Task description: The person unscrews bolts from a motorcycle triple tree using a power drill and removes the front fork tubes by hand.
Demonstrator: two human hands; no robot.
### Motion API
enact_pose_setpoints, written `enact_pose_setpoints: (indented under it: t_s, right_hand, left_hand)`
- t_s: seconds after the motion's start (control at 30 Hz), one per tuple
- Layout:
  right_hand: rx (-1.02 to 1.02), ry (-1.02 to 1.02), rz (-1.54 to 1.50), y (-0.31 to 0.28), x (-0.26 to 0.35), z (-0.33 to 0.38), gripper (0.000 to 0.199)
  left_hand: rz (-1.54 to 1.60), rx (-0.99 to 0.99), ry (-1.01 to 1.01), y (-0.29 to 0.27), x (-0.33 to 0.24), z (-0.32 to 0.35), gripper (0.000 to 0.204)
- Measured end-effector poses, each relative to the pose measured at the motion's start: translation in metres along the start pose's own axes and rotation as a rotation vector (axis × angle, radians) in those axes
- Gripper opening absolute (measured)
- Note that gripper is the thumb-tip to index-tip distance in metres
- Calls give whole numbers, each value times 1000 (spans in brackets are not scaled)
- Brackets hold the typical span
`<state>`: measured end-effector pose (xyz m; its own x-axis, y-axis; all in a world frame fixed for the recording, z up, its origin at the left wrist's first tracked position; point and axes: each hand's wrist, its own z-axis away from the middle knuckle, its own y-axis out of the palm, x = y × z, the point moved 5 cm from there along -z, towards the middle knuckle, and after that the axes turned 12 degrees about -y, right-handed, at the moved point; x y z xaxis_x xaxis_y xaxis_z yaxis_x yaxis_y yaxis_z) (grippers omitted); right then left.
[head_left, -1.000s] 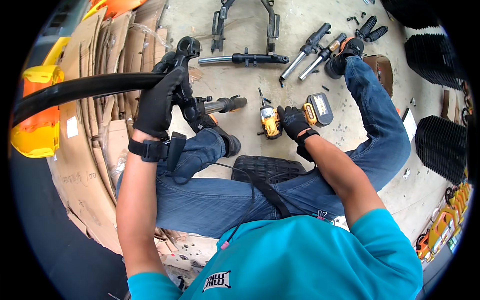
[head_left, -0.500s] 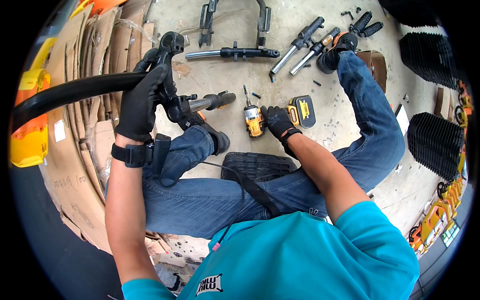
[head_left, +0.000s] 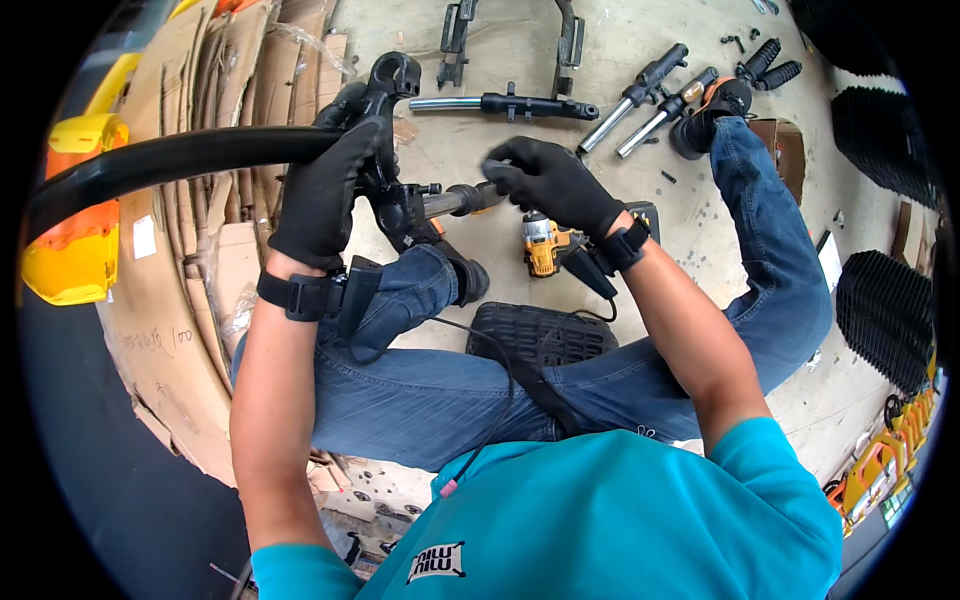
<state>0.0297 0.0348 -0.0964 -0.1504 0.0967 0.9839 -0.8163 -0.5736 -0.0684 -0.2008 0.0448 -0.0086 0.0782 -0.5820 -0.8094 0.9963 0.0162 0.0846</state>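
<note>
Gloved in black, my left hand is closed round a black metal fork bracket, where a thick curved black tube meets it. From the bracket's lower part a fork leg with a shiny section points right. My right hand, also gloved, is raised just beyond the end of that leg, its fingers curled together. What they hold, if anything, cannot be made out. Below this hand a yellow and black cordless driver stands on the floor, its tip hidden by the hand.
Loose fork legs lie ahead, with a black frame behind them. Two black ribbed sleeves and small bolts lie far right. Flattened cardboard covers the left side. A black ribbed pad lies between my legs. Black ribbed stacks line the right.
My right hand has left the floor beside the driver and come up and left toward the fork leg. My left hand keeps its grip on the bracket. The whole view has shifted slightly.
</note>
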Motion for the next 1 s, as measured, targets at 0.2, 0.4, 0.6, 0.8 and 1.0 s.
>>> enact_pose_setpoints:
  t_s: [0.2,0.4,0.6,0.8,1.0]
  right_hand:
    - [8,-148,-70,41,62,-8,29]
    - [-49,-290,-264,13,52,-1,16]
    - [-183,292,195,-49,-144,-2,20]
    - [-389,263,271,-30,-218,-5,41]
    - [-46,413,592,16,-215,-11,43]
  left_hand:
    - [27,33,-1,8,-4,-2,53]
    - [24,-17,11,-6,3,-2,54]
    - [10,-24,-15,-2,-1,-1,52]
    - [36,-65,-36,7,-3,5,49]
    - [-57,-76,-22,5,-5,1,50]
